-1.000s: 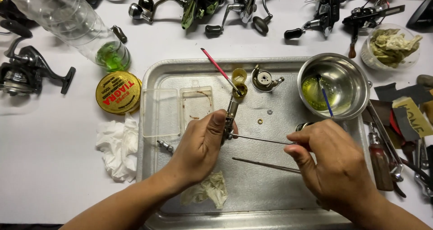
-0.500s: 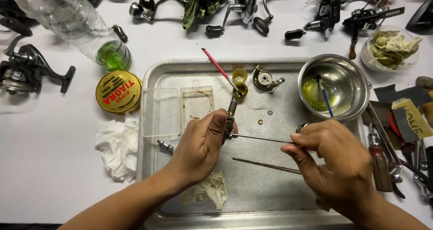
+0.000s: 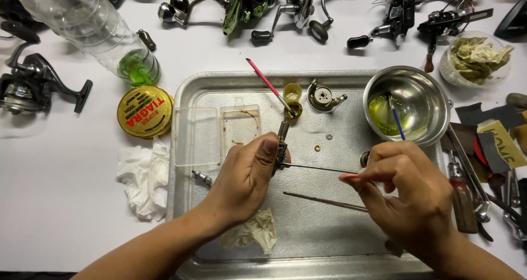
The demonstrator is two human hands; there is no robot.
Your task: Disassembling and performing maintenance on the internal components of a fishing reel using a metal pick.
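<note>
My left hand [image 3: 246, 177] pinches a slim metal reel part [image 3: 282, 144] upright over the silver tray [image 3: 346, 258]. A thin steel rod [image 3: 318, 168] runs from that part to my right hand [image 3: 405, 192], whose fingertips grip its right end. A second thin rod [image 3: 324, 201] lies on the tray just below. A small brass ring [image 3: 317, 147] and a tiny washer [image 3: 329, 136] lie on the tray between the hands and a metal reel piece [image 3: 324, 96].
A steel bowl [image 3: 409, 107] with yellow-green liquid and a blue brush sits at the tray's right. A clear lidded box [image 3: 217, 132], a red-handled brush [image 3: 266, 82], crumpled tissue [image 3: 144, 175], a yellow tin [image 3: 145, 111], a plastic bottle [image 3: 96, 30], several fishing reels and tools surround the tray.
My right hand has lifted slightly and shifted left along the thin rod. My left hand and the reel part stay in place.
</note>
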